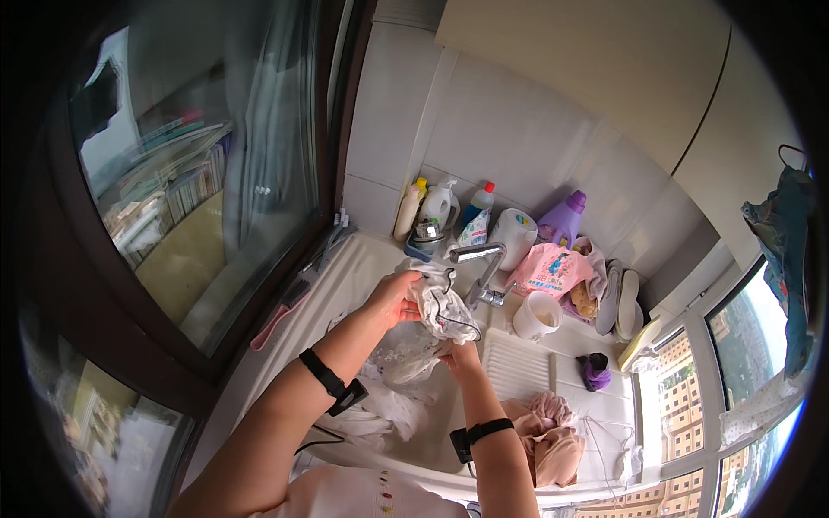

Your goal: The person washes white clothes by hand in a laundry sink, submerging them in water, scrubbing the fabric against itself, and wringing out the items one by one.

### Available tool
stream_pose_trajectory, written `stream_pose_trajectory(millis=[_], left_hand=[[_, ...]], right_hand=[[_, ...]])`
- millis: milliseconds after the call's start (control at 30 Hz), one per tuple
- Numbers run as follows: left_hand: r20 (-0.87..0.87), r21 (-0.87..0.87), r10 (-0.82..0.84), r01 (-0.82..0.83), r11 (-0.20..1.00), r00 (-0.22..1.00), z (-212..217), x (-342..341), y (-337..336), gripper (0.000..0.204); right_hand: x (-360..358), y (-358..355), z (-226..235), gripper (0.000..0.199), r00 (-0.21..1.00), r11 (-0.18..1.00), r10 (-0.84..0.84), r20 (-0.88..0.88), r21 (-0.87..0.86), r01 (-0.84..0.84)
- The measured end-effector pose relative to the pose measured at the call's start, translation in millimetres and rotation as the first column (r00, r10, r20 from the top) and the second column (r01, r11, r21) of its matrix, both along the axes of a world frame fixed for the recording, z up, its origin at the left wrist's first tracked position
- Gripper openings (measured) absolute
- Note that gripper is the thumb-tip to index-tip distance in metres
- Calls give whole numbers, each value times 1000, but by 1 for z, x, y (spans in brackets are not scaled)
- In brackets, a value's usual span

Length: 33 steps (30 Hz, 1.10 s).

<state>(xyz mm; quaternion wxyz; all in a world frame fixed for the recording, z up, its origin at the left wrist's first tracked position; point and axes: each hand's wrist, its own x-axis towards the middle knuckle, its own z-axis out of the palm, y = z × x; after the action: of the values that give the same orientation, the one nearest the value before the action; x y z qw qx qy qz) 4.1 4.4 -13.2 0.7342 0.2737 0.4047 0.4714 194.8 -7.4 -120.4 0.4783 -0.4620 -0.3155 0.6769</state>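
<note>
Over the sink [445, 423], both hands hold up a bunched, wet white garment [442, 304] with dark trim. My left hand [397, 300] grips its upper left side, fingers partly behind the cloth. At the lower right edge, my right hand [460, 356] pinches the fabric, its fingertips partly hidden. Part of the cloth hangs down toward the basin. More white laundry [380, 416] lies in the sink below, beneath my forearms. Just beyond the garment stands the chrome faucet [488, 289], its spout reaching over the sink's far side.
Several detergent bottles stand along the tiled wall, among them a purple bottle [566, 216]. A white cup [536, 315] sits right of the faucet, near the ridged washboard [518, 363]. Pink-beige cloth [548, 440] lies on the right counter. A pink-handled brush [283, 315] rests at the left edge.
</note>
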Motion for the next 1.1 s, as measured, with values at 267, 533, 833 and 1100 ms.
stream_pose_trajectory(millis=[267, 533, 833, 1100], left_hand=[[14, -564, -135, 119, 817, 991, -130, 12, -31, 46], [465, -101, -99, 164, 981, 880, -108, 41, -43, 35], [444, -97, -159, 224, 970, 882, -57, 60, -75, 33], [382, -386, -71, 228, 894, 922, -83, 40, -79, 63]], right_hand=[[-25, -25, 74, 19, 959, 931, -123, 254, 365, 22], [28, -32, 11, 41, 998, 882, -60, 7, 469, 49], [10, -65, -29, 68, 952, 927, -96, 292, 375, -21], [33, -36, -3, 57, 797, 922, -256, -546, 110, 372]])
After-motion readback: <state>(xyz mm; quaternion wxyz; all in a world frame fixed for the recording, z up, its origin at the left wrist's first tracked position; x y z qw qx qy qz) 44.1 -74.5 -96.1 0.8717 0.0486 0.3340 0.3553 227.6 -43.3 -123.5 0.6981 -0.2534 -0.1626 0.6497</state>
